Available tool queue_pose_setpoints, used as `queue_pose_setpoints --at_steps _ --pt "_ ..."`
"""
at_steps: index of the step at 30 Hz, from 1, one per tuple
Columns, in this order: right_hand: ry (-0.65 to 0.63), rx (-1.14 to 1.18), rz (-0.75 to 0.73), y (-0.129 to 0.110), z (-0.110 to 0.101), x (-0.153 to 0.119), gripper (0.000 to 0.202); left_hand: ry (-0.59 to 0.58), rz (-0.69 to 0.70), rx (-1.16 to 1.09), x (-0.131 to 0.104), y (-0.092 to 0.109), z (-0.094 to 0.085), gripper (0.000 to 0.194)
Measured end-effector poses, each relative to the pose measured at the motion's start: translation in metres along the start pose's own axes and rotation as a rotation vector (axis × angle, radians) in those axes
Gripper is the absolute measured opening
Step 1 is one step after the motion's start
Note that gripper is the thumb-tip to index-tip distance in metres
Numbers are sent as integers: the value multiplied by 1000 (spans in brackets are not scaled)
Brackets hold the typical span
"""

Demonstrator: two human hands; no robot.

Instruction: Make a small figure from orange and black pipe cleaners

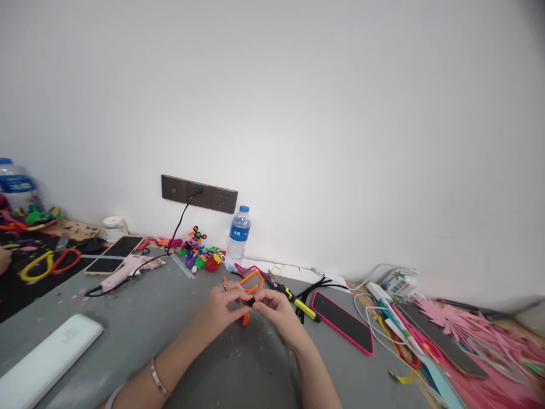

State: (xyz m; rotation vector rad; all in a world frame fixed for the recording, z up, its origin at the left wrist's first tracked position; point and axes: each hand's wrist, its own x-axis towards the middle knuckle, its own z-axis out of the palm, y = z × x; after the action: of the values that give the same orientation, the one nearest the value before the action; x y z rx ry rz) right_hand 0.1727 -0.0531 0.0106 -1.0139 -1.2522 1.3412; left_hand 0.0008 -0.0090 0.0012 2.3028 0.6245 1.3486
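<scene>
Forearms [186, 357]: foremost; bracelet [158, 379] on left. Left hand [223, 309] and right hand [279, 312]: fingertips pinching small black piece [251, 302], in front of water bottle [238, 241], the landmark. Piece mostly covered; direction and long axis indeterminable. Bottle label: blue, white characters, illegible. Yellow-handled pliers [304, 307]: right of bottle, on counter [200, 372].

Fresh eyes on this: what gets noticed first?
The left hand and right hand, low centre, pinching a small black piece between them. Behind them by the wall stands a bottle, with bright figures just left of it. Right of the hands, a pink-edged phone lies on the grey table.
</scene>
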Motion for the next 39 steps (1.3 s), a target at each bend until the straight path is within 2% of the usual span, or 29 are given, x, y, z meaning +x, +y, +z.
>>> queue_pose_setpoints --at_steps 2,7,14,20,26,30,33,39 --pt "7 3 8 -1 0 0 30 -28 -23 8 -1 -2 0 5" --pt "41 -36 27 0 -1 1 32 -62 -65 29 -4 -3 1 21" --pt "35 -51 26 4 -1 3 34 -142 -139 -14 -2 1 -1 15" --pt "174 -169 -55 11 -8 6 37 -152 -268 7 4 -11 -13 12" --pt "86 -498 -62 26 -5 5 25 -303 -431 158 1 -25 -25 12" --pt "21 -677 -95 33 -2 3 35 -415 -465 188 -4 -30 -24 21" --pt "-5 -743 -117 34 -1 3 36 -443 -457 176 -5 -31 -22 23" --pt "10 -765 -202 30 -5 4 26 -459 -490 127 -3 -28 -26 26"
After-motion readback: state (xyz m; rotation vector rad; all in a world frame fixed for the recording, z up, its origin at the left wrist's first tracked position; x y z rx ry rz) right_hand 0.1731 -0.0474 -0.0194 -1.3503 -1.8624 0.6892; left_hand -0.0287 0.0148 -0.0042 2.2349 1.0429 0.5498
